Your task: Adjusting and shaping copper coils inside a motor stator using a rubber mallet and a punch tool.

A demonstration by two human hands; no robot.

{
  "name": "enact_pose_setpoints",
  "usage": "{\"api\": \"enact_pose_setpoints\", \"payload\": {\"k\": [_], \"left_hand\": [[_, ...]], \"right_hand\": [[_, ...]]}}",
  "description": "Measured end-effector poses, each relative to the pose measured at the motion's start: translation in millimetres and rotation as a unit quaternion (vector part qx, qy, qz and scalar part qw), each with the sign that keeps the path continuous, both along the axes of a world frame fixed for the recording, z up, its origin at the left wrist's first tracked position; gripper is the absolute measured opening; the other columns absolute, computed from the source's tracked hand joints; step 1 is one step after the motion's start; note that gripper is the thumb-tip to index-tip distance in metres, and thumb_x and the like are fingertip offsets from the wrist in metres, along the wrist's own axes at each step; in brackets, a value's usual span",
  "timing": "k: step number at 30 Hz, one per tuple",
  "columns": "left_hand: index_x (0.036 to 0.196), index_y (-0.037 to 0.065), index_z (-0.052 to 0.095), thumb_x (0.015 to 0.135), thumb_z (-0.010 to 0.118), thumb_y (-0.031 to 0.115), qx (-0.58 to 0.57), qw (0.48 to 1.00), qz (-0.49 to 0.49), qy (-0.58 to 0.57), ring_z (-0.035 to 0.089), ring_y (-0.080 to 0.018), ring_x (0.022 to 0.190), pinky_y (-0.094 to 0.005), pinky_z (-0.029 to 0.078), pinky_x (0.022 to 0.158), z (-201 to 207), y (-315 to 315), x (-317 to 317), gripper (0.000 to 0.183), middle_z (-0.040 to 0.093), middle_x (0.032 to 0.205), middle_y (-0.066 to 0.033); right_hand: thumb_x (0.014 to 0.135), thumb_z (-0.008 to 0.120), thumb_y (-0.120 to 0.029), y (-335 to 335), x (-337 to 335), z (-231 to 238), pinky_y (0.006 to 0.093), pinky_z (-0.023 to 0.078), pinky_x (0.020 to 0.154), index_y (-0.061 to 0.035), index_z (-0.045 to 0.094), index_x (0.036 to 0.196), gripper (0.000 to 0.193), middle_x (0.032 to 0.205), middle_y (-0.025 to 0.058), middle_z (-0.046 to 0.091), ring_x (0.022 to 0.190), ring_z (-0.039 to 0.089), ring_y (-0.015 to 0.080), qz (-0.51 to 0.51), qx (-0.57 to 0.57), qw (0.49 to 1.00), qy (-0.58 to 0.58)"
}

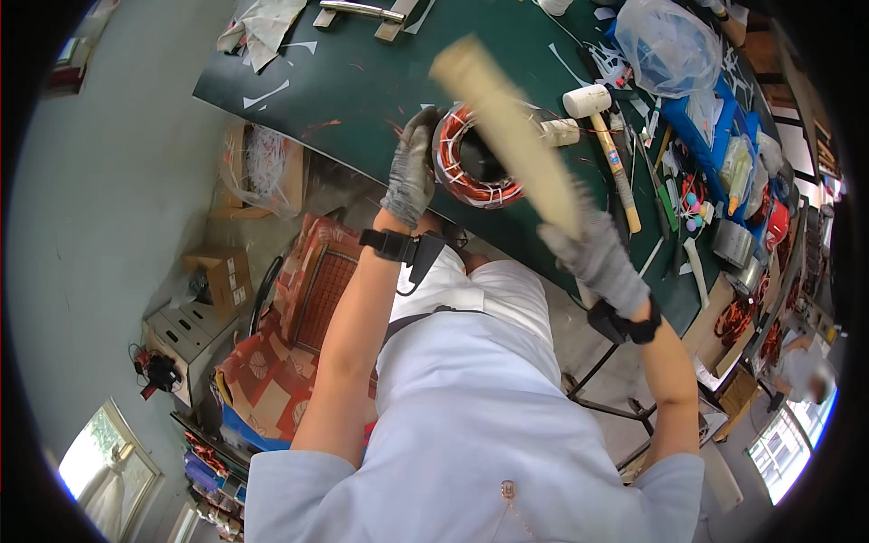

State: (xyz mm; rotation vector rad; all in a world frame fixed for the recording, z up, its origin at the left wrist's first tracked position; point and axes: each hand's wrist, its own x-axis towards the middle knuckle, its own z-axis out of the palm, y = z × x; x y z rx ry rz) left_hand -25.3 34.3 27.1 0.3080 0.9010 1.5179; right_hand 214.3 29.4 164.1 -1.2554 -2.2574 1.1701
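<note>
On the near edge of the green worktable (335,100) stands a motor stator (446,149), a ring of orange-red copper windings tied with white lacing. My left hand (412,172), in a grey glove, grips the stator's left side. My right hand (602,258), also gloved, is closed round the lower end of a pale wooden paddle (507,127). The paddle is smeared by motion and slants up and left across the stator, hiding part of its right side. Whether it touches the windings I cannot tell.
A white-headed mallet (620,176) and several hand tools lie right of the stator. Beyond them are a clear plastic bag (668,50) and a blue tray (697,127) of supplies. A patterned chair (312,281) stands at my left. Another person (801,371) is at the far right.
</note>
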Motion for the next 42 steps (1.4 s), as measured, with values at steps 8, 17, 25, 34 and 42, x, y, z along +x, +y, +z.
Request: {"api": "enact_pose_setpoints", "payload": {"k": [8,17,25,34,42], "left_hand": [[0.117,0.004,0.044,0.090,0.044,0.023,0.003,1.000,-0.020,0.007,0.048,-0.0130,0.102,-0.0260,0.039,0.084,12.5,-43.3,-15.8,0.033,0.050,0.113,-0.0053],[0.116,0.005,0.045,0.087,0.045,0.019,0.030,0.998,0.020,-0.047,0.040,-0.0282,0.117,-0.0417,0.030,0.101,67.8,-50.4,-12.0,0.032,0.047,0.120,-0.0146],[0.121,0.006,0.040,0.074,0.064,0.028,0.135,0.943,-0.065,0.296,0.044,-0.0121,0.072,-0.0337,0.043,0.078,139.2,-3.4,20.1,0.057,0.049,0.099,-0.0108],[0.121,0.004,0.042,0.072,0.064,0.027,0.188,0.342,-0.512,0.765,0.057,-0.0247,0.093,-0.0339,0.043,0.082,114.1,91.6,104.0,0.059,0.059,0.098,-0.0153],[0.114,0.000,0.046,0.084,0.046,0.022,0.268,0.886,-0.211,0.315,0.055,-0.0228,0.097,-0.0398,0.041,0.091,232.3,41.4,-74.1,0.037,0.057,0.102,-0.0109]], "right_hand": [[0.073,0.061,-0.039,-54.3,6.2,-5.7,0.0395,0.048,0.074,-0.0018,0.038,0.119,0.063,0.098,0.0193,0.057,0.087,0.058,0.0335,-0.026,-0.082,0.992,-0.087],[0.069,0.067,-0.026,-56.3,16.6,-22.1,0.0362,0.050,0.066,-0.0034,0.042,0.109,0.052,0.090,0.0166,0.059,0.080,0.061,0.0318,-0.202,-0.130,0.969,-0.064],[0.072,0.063,-0.017,-99.7,66.5,-75.0,0.0340,0.050,0.065,-0.0040,0.044,0.108,0.043,0.085,0.0139,0.060,0.074,0.062,0.0252,-0.241,0.010,0.965,0.098],[0.082,0.058,-0.030,-154.1,71.4,-81.3,0.0234,0.044,0.059,-0.0067,0.041,0.114,0.044,0.082,0.0044,0.051,0.067,0.050,0.0107,-0.534,-0.151,0.769,0.318],[0.081,0.056,-0.030,-130.3,81.2,-92.3,0.0224,0.045,0.053,-0.0082,0.042,0.106,0.036,0.075,0.0032,0.051,0.060,0.052,0.0102,-0.515,-0.183,0.757,0.358]]}}
